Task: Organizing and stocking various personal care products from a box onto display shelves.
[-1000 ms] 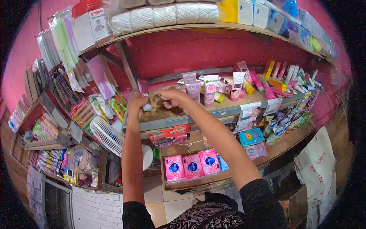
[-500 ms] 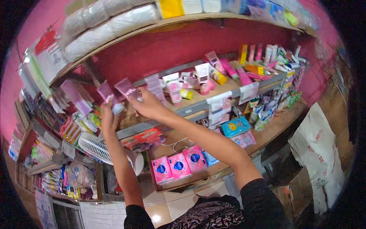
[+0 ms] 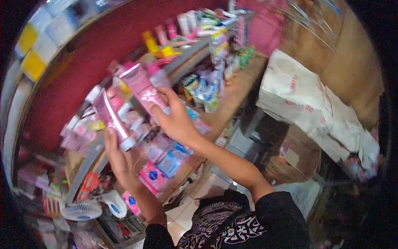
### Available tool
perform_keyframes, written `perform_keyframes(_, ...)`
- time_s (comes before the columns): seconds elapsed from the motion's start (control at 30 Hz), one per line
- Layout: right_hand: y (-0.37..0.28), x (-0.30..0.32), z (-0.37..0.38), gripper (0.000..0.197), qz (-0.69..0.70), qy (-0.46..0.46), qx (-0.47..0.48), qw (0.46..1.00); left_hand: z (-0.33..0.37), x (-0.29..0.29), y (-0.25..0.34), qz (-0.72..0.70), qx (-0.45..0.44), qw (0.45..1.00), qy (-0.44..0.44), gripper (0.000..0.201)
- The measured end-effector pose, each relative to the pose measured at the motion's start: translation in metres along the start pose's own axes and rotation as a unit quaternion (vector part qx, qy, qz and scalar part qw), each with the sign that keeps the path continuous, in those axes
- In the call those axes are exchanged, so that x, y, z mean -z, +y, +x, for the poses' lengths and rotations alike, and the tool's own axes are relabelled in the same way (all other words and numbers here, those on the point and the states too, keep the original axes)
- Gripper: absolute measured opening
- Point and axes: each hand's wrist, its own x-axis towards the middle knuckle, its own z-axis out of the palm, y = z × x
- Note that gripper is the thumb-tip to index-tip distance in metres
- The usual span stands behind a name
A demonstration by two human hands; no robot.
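My left hand (image 3: 117, 154) is closed round a pink squeeze tube (image 3: 108, 114) with a pale cap, held tilted with its flat end up. A second pink squeeze tube (image 3: 141, 85) slants in my right hand (image 3: 174, 116), its thumb and fingers wrapped about the lower part. Both tubes are up in front of the shelf, a small gap apart. Behind them stand more tubes and small jars, blurred by motion. A yellow tube (image 3: 150, 43) and several white tubes (image 3: 191, 21) stand farther along the shelf.
Pink packs (image 3: 154, 177) and blue packs (image 3: 174, 162) lie on the lower shelf. A white fan (image 3: 83, 210) sits at the lower left. To the right, a white sack (image 3: 298, 99) lies by an open cardboard box (image 3: 296, 153). Wrapped packs (image 3: 35, 64) fill the upper shelf.
My view has swung right along the shelf. Both pink tubes have come away from the shelf's left end in my hands, the right one raised higher.
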Motion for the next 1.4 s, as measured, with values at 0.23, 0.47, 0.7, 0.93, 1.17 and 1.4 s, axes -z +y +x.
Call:
perform_keyframes(0.23,0.025,0.223,-0.065,0.035,-0.083,0.310,-0.009,0.947,-0.068,-0.176,-0.151,0.045,0.193,0.966,-0.168,0.031)
perform_keyframes(0.47,0.041,0.399,-0.208,0.039,-0.032,0.543,-0.081,0.835,-0.188,-0.300,-0.299,0.037,0.400,0.807,-0.433,0.023)
perform_keyframes(0.7,0.055,0.469,-0.313,0.023,0.047,0.681,-0.077,0.727,-0.283,-0.354,-0.379,0.125,0.452,0.709,-0.526,0.031)
perform_keyframes(0.93,0.074,0.502,-0.367,0.021,0.032,0.719,-0.164,0.675,-0.320,-0.370,-0.435,0.143,0.484,0.619,-0.601,0.035)
perform_keyframes(1.17,0.101,0.539,-0.380,0.022,0.094,0.786,-0.151,0.592,-0.345,-0.396,-0.509,0.089,0.533,0.577,-0.613,0.025)
perform_keyframes(1.4,0.119,0.578,-0.365,0.021,0.101,0.781,-0.260,0.559,-0.341,-0.424,-0.558,0.187,0.601,0.552,-0.547,0.032)
